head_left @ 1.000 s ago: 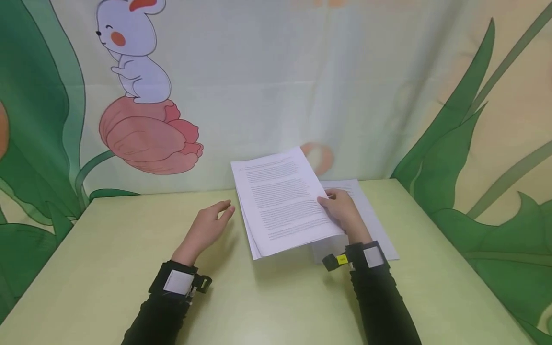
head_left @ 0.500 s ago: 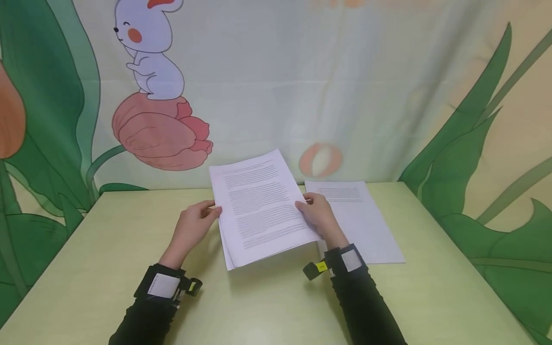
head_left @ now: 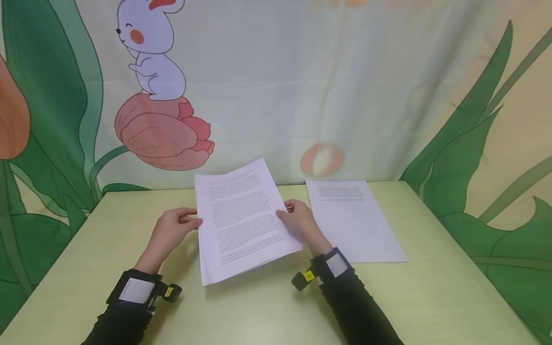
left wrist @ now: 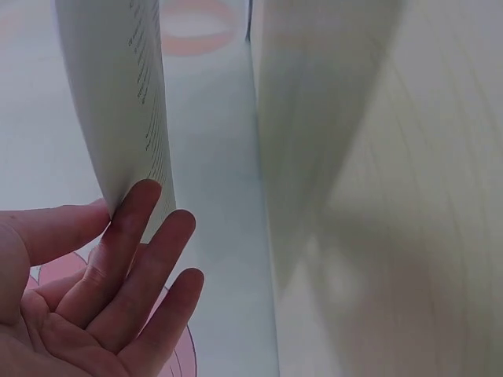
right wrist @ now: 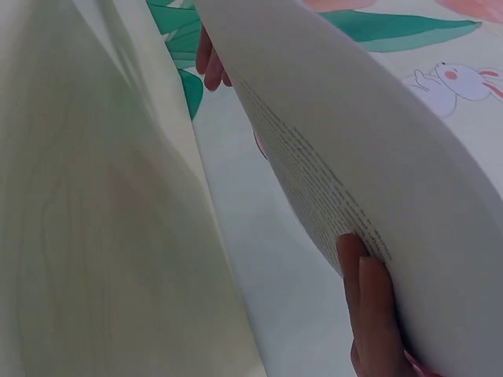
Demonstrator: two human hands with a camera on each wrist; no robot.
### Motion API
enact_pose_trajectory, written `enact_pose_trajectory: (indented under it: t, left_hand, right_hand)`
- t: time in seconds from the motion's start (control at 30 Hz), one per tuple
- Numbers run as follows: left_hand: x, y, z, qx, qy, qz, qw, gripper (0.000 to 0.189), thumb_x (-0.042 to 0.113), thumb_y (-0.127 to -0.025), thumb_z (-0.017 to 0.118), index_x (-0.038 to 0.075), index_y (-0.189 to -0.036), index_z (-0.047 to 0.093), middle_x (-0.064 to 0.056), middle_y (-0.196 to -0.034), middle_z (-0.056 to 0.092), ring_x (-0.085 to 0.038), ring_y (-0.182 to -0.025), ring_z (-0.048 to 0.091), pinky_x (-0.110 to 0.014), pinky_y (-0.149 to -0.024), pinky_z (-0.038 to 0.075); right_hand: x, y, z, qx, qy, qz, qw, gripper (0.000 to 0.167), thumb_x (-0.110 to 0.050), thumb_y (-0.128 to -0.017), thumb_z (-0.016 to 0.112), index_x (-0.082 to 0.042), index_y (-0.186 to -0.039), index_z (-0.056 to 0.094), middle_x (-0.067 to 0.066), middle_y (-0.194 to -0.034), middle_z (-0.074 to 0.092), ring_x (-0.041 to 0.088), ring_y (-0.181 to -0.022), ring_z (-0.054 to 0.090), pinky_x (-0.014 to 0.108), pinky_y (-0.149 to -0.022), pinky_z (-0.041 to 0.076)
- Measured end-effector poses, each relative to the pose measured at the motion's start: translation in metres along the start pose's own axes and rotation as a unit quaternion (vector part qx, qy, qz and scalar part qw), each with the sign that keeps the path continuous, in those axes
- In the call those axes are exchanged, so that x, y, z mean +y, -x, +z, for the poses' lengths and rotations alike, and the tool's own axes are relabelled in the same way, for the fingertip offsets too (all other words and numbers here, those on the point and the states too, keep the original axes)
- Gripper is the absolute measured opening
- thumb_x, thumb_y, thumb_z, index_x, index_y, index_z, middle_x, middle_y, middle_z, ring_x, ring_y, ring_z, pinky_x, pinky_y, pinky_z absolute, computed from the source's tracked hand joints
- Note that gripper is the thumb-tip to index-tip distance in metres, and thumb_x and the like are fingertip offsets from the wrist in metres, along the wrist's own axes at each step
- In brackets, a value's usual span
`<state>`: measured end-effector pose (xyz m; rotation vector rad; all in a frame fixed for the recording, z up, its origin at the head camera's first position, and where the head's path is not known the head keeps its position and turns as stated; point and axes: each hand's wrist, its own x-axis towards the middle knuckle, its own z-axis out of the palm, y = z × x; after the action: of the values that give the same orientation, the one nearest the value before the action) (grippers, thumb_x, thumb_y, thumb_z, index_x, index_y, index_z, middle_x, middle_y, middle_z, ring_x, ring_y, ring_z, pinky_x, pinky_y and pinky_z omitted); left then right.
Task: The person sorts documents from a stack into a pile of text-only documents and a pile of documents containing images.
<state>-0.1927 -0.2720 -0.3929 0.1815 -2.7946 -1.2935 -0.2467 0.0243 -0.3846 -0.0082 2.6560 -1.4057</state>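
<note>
Printed paper sheets point(head_left: 243, 223), stacked loosely and lifted off the table, tilt toward me in the head view. My left hand point(head_left: 170, 232) pinches their left edge between thumb and fingers. On the opposite edge, my right hand point(head_left: 304, 225) grips with the thumb in front and the fingers behind. The left wrist view has the paper point(left wrist: 118, 102) edge-on between the thumb and forefinger, the other fingers point(left wrist: 169, 314) spread behind it. In the right wrist view, fingers point(right wrist: 377, 314) lie against the printed back of the paper point(right wrist: 338, 102).
Another sheet point(head_left: 358, 230), with a few lines of print at its top, lies flat on the pale table point(head_left: 241, 316) at the right. Behind the table hangs a curtain point(head_left: 267, 96) with a rabbit, flowers and leaves.
My left hand, apart from the paper a second ago, took hold of its left edge. Both hands then moved left and lower with the sheets, uncovering more of the sheet on the table.
</note>
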Motion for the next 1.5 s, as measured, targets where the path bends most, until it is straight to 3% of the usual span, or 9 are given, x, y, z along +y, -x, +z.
enact_pose_trajectory:
  t: [0.27,0.67,0.87,1.0,1.1,1.3,1.5]
  left_hand:
    - [-0.021,0.002,-0.012,-0.020,-0.042,-0.025,0.9986,0.051,0.028,-0.091,0.063,0.000,-0.132,0.052,-0.019,-0.109,0.067,-0.031,-0.098,0.064,-0.033,-0.072,0.046]
    - [-0.052,0.012,-0.027,-0.026,-0.097,-0.043,0.9941,0.049,0.026,-0.089,0.066,-0.003,-0.127,0.056,-0.020,-0.102,0.069,-0.026,-0.086,0.062,-0.030,-0.064,0.039]
    - [-0.066,0.015,-0.033,-0.029,-0.110,-0.038,0.9927,0.046,0.021,-0.088,0.067,-0.005,-0.124,0.057,-0.020,-0.100,0.069,-0.024,-0.083,0.060,-0.027,-0.061,0.040]
    - [-0.070,0.016,-0.037,-0.034,-0.115,-0.038,0.9920,0.046,0.021,-0.088,0.067,-0.006,-0.124,0.056,-0.021,-0.100,0.069,-0.023,-0.082,0.059,-0.027,-0.060,0.040]
    - [-0.069,0.016,-0.039,-0.034,-0.117,-0.042,0.9917,0.046,0.020,-0.089,0.066,-0.006,-0.125,0.056,-0.022,-0.101,0.068,-0.025,-0.083,0.059,-0.028,-0.061,0.041]
    - [-0.070,0.013,-0.040,-0.035,-0.119,-0.053,0.9908,0.046,0.019,-0.089,0.066,-0.006,-0.126,0.055,-0.023,-0.102,0.067,-0.026,-0.084,0.059,-0.028,-0.062,0.042]
    - [-0.067,0.012,-0.039,-0.037,-0.145,-0.050,0.9874,0.043,0.017,-0.089,0.065,-0.009,-0.122,0.056,-0.026,-0.103,0.065,-0.027,-0.083,0.060,-0.029,-0.064,0.048]
  right_hand:
    - [-0.002,0.003,0.025,-0.038,0.026,-0.008,0.9989,0.027,-0.018,-0.088,0.067,-0.002,-0.108,0.062,0.013,-0.097,0.065,0.020,-0.080,0.059,0.026,-0.067,0.047]
    - [0.000,0.016,0.065,-0.106,0.072,-0.059,0.9899,0.025,-0.016,-0.084,0.071,0.000,-0.102,0.064,0.008,-0.086,0.068,0.014,-0.068,0.060,0.023,-0.057,0.048]
    - [0.002,0.021,0.074,-0.117,0.105,-0.064,0.9854,0.025,-0.013,-0.083,0.071,0.001,-0.103,0.066,0.010,-0.088,0.071,0.014,-0.067,0.063,0.024,-0.056,0.051]
    - [-0.001,0.024,0.076,-0.108,0.130,-0.059,0.9839,0.032,-0.013,-0.083,0.071,0.002,-0.110,0.065,0.012,-0.092,0.071,0.014,-0.066,0.063,0.024,-0.056,0.051]
    - [-0.003,0.028,0.076,-0.111,0.132,-0.052,0.9836,0.032,-0.013,-0.083,0.071,0.003,-0.110,0.065,0.010,-0.086,0.070,0.013,-0.060,0.062,0.023,-0.054,0.051]
    - [-0.004,0.034,0.078,-0.112,0.142,-0.064,0.9814,0.015,-0.013,-0.084,0.071,0.001,-0.090,0.068,0.003,-0.065,0.063,0.012,-0.050,0.059,0.021,-0.046,0.046]
    - [-0.009,0.041,0.080,-0.093,0.186,-0.067,0.9758,0.015,-0.017,-0.084,0.070,-0.002,-0.088,0.067,0.002,-0.067,0.059,0.013,-0.054,0.055,0.022,-0.047,0.041]
